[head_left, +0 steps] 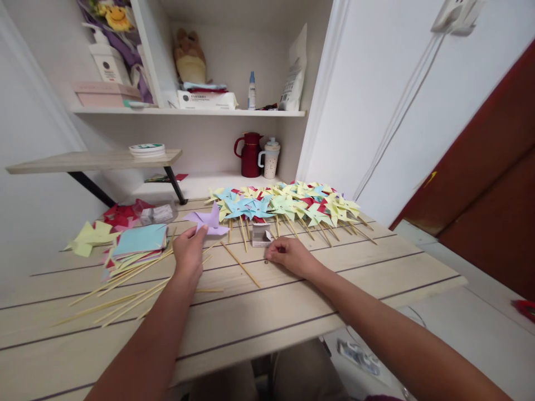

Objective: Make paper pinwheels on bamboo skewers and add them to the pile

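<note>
Between the thumb and fingers of my left hand point(190, 248) is a purple paper pinwheel point(211, 221), held above the table. My right hand point(290, 255) is lowered to the tabletop with its fingertips pinched together; what they hold, if anything, is too small to make out. A tiny dark piece point(266, 262) lies just below those fingertips. Right behind them stands a small open box point(261, 235). One loose wooden stick point(241, 265) rests on the table between my hands.
Finished pinwheels on sticks point(288, 206) cover the back right of the table. At left are a stack of coloured paper squares point(140, 240), a yellow folded paper point(92, 238), a clear container point(156, 213) and several loose sticks point(125, 303). A small raised shelf point(92, 161) overhangs the back left.
</note>
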Motion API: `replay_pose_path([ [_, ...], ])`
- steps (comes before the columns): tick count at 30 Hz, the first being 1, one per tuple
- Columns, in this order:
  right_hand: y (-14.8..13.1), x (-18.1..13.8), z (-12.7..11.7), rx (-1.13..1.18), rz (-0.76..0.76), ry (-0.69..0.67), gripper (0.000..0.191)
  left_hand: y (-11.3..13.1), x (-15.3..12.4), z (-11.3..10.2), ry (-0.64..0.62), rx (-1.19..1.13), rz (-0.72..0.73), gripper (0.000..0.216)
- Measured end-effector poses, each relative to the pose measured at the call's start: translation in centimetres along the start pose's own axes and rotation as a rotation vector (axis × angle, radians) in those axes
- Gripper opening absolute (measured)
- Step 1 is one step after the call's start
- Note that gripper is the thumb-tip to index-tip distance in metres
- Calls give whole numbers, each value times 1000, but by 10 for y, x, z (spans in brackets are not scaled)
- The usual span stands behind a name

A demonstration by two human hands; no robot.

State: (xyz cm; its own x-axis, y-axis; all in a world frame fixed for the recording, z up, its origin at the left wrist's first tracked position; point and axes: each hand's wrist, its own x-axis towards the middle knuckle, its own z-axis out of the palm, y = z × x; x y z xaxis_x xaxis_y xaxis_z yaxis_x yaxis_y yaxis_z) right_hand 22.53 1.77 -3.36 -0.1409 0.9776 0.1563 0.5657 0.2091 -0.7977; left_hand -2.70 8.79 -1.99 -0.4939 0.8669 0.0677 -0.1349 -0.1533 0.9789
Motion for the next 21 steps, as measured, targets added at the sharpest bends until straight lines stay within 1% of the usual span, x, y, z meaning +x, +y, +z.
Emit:
replay_pose_path([
  [5,1,1,4,14,11,-9,12,2,-2,1,-19,-3,-10,25],
  [9,2,2,4,26,16,-34,10,2,-2,1,-23,-4,-9,24],
  [11,1,1,-1,57,17,-112,11,2,-2,1,-17,-3,-7,25],
  [14,-3,-4,-11,101,1,-297,11,0,-1,0,-12,4,-6,24],
  [16,-6,-6,-15,108,-22,-392,11,-1,0,0,-19,9,-6,24],
  [18,-9,-7,-17,95,-61,-434,11,-2,0,0,-27,14,-7,25],
  [21,-12,-6,-17,61,-84,-411,11,-2,0,1,-35,22,-11,26],
])
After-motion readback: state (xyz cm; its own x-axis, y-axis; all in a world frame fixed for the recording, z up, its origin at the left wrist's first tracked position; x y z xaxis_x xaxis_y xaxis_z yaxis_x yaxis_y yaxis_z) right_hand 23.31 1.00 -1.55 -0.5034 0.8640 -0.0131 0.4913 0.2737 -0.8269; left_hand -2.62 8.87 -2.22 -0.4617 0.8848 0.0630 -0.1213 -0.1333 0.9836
